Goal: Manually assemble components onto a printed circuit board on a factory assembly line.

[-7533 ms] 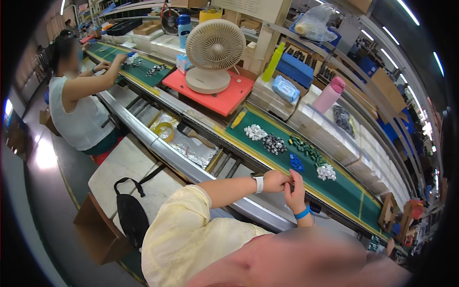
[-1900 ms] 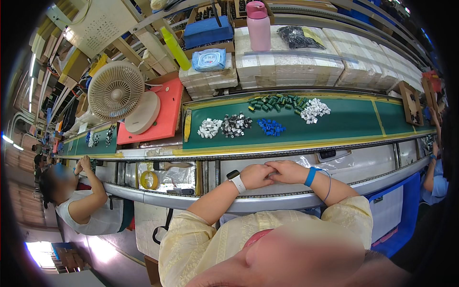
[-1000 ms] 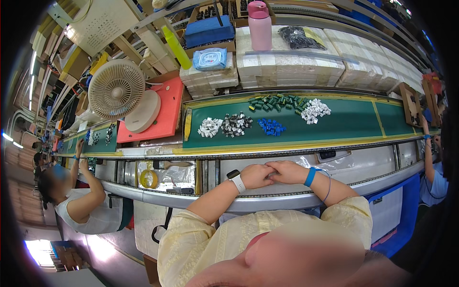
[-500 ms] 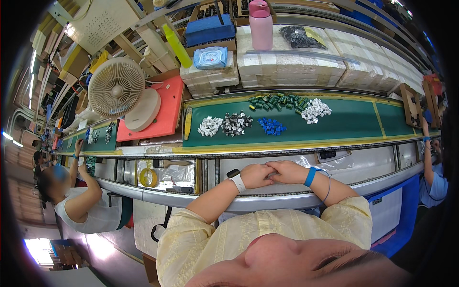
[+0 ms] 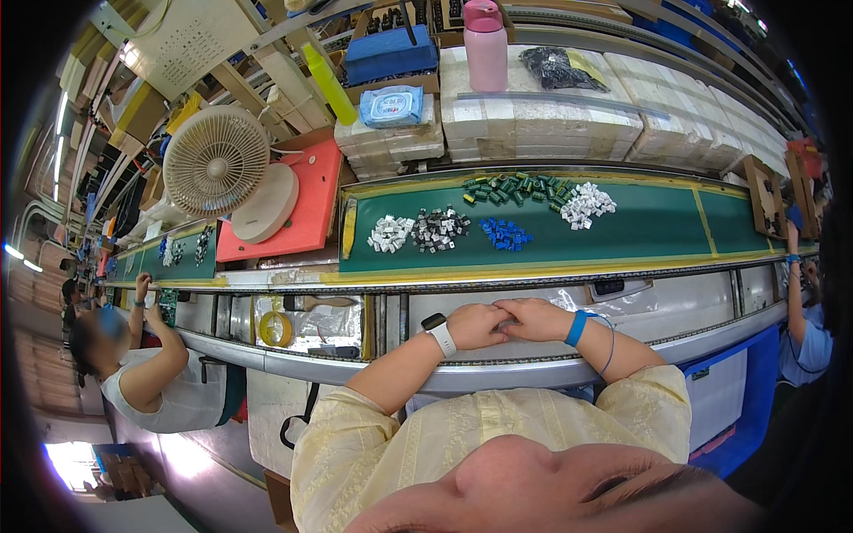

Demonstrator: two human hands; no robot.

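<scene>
My left hand [image 5: 477, 327] and my right hand [image 5: 540, 321] rest together over the near rail of the conveyor line [image 5: 569, 349]. Their fingers are curled in and meet fingertip to fingertip, with no object showing between them. A white-strapped watch [image 5: 438, 331] is on my left wrist, and a blue wrist strap [image 5: 577, 329] with a thin cord circles my right. Beyond the hands, a green mat [image 5: 613, 231] carries loose parts: white pieces [image 5: 391, 234], black-and-grey pieces [image 5: 441, 230], blue pieces [image 5: 506, 234], green parts [image 5: 511, 188] and more white pieces [image 5: 587, 206].
To the left, a fan [image 5: 216, 164] stands on a red board [image 5: 315, 191]. A tape roll [image 5: 275, 330] and a brush [image 5: 317, 303] lie in a tray. Behind the mat are foam blocks [image 5: 542, 133] and a pink bottle [image 5: 485, 53]. Co-workers sit left [image 5: 164, 382] and right [image 5: 804, 329].
My hands have not visibly moved. The left co-worker's raised hand has come down slightly.
</scene>
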